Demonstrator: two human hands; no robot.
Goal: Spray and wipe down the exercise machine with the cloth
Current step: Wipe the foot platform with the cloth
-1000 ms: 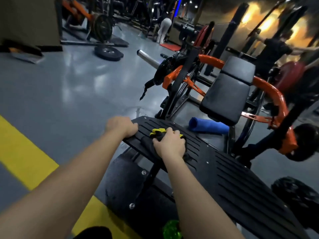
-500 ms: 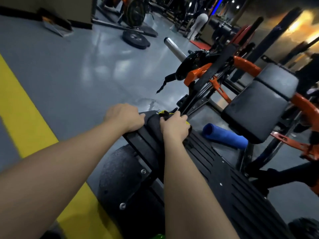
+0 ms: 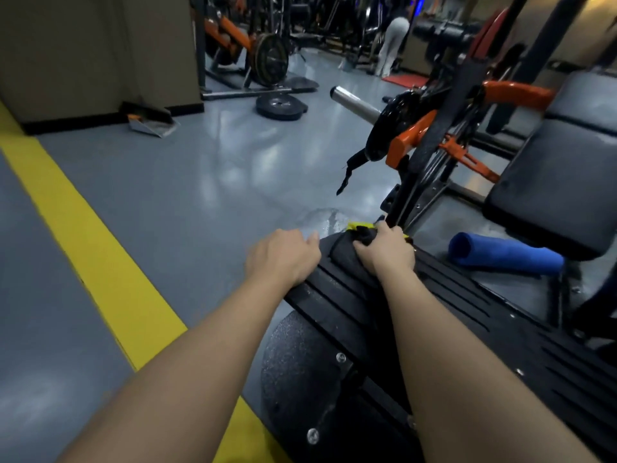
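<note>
Gripping the dark, yellow-edged cloth [image 3: 345, 253] at the far corner of the exercise machine's ribbed footplate [image 3: 467, 315]: right hand [image 3: 385, 255]. Left hand [image 3: 283, 260] curls its fingers over the footplate's left edge, just beside the cloth.

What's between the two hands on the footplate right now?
Head view: only the dark bunched cloth, draped over the footplate corner, lies between the left hand and the right hand gripping it.

Blue roll [image 3: 504, 259], weight plate [image 3: 280, 106] on floor [image 3: 200, 182], yellow stripe [image 3: 83, 222]
</note>
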